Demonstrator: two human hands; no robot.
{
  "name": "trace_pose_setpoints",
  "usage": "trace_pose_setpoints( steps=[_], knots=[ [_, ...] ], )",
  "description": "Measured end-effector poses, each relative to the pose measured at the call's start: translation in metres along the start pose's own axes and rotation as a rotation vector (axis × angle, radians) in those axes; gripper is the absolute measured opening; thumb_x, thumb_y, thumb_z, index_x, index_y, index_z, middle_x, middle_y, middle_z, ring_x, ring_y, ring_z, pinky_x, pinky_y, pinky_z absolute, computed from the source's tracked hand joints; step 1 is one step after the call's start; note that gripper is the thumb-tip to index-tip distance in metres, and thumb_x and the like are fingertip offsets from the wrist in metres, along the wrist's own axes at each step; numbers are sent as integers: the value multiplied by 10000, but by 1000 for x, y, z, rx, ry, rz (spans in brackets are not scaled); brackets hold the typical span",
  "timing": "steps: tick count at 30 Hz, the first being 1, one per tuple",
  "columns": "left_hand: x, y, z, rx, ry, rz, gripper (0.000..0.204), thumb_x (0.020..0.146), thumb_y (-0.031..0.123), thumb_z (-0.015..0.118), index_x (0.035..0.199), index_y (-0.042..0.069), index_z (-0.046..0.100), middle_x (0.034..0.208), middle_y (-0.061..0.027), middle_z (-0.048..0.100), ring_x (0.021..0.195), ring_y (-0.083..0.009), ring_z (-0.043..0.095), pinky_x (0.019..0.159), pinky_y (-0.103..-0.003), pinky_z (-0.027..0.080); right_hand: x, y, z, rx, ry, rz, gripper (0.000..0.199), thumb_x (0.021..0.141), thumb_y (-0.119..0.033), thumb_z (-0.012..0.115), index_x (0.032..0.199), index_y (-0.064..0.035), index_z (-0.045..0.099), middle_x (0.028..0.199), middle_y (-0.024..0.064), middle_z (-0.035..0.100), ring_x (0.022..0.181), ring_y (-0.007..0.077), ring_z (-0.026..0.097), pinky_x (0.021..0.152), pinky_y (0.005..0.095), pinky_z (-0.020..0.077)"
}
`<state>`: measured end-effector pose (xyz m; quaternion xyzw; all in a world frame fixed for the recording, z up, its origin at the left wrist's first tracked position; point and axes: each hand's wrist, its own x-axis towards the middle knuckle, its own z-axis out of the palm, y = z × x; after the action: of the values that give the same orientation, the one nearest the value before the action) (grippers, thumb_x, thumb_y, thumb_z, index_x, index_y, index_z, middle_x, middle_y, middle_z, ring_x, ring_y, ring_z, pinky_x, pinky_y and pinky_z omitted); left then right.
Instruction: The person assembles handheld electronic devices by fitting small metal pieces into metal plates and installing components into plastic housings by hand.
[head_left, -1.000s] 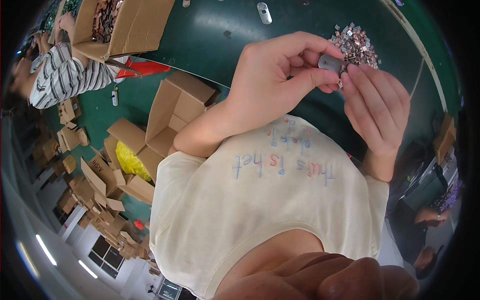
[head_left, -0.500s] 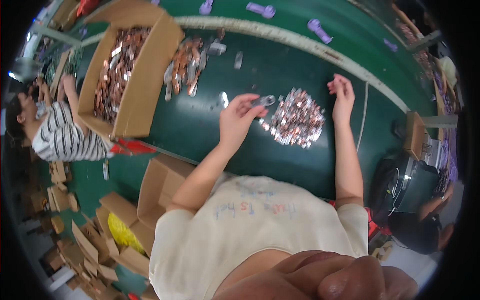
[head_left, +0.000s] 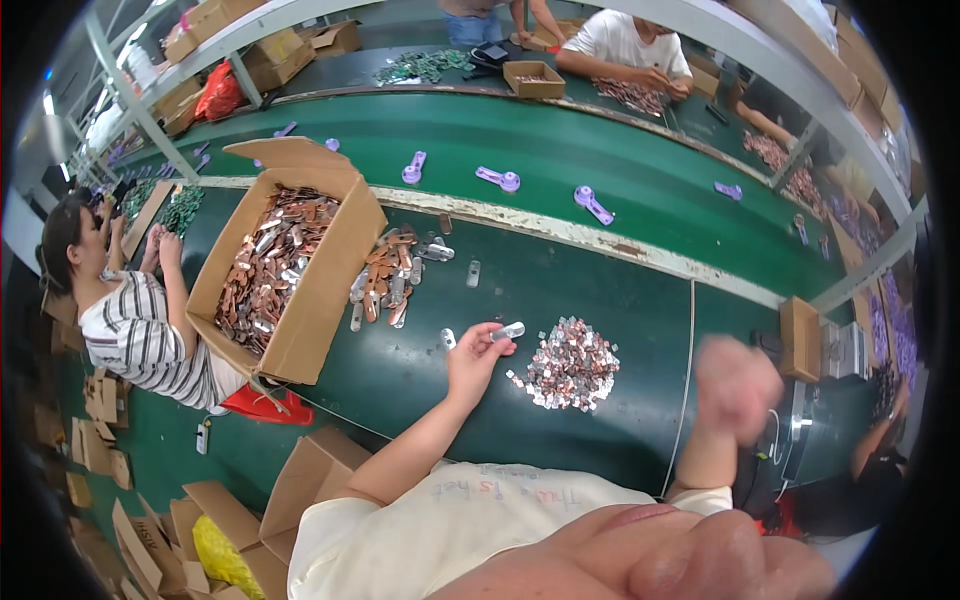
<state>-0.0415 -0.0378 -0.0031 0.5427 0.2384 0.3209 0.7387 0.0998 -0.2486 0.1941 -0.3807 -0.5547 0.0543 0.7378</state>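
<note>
Plate (head_left: 510, 331) in our left hand (head_left: 474, 358), just left of the pile (head_left: 572, 366).
We pinch it; loosening could drop it into the pile. Our right hand (head_left: 738, 388), near right, is blurred: open or closed, we cannot tell.

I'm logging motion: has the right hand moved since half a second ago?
Yes, rightward: the right hand has crossed, in view, the pale table seam.
</note>
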Motion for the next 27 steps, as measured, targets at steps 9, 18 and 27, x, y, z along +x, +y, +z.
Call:
trace_pose_setpoints(
  steps=[9,18,27],
  knots=[
    [1,-7,2,-100,-30,36,226,812,-20,568,1025,-53,502,864,-109,622,761,-149,622,709,-243,512,52,-93,79,700,-822,-66,374,798,-405,611,863,-37,587,721,84,561,538,190,525,451,281,381],
    [-2,-11,0,-55,-50,62,220,815,2,569,1027,-25,514,837,-82,632,741,-125,617,666,-223,490,40,-113,38,692,-1011,-93,278,816,-346,560,845,-73,601,740,76,558,559,197,524,473,309,396],
    [2,-5,-3,-24,-61,92,210,807,-3,569,1010,-22,522,846,-82,633,749,-119,621,678,-225,497,42,-159,-32,738,-1112,-13,210,813,-247,543,823,-46,604,694,75,547,538,189,508,450,296,375]
  ],
)
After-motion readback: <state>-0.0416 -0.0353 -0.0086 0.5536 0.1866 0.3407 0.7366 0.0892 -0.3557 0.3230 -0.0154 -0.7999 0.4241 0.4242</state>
